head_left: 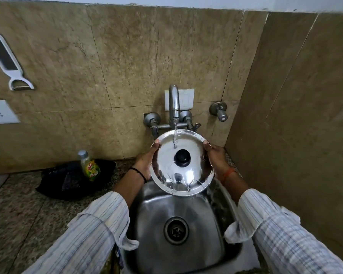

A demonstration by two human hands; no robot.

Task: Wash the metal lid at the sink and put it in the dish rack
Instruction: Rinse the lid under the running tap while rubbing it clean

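A round shiny metal lid (194, 171) with a black knob in its middle is held over the steel sink (156, 224), tilted with its top face toward me. Water runs from the tap (174, 101) onto the lid's upper part. My left hand (146, 159) grips the lid's left rim, thumb on top. On the opposite rim my right hand (214, 157) holds it the same way. No dish rack shows in this view.
A green dish soap bottle (89, 167) stands on a black cloth (67, 178) on the speckled counter left of the sink. A white peeler (6, 60) hangs on the tiled wall. A second valve (219, 110) sticks out right of the tap. A side wall closes the right.
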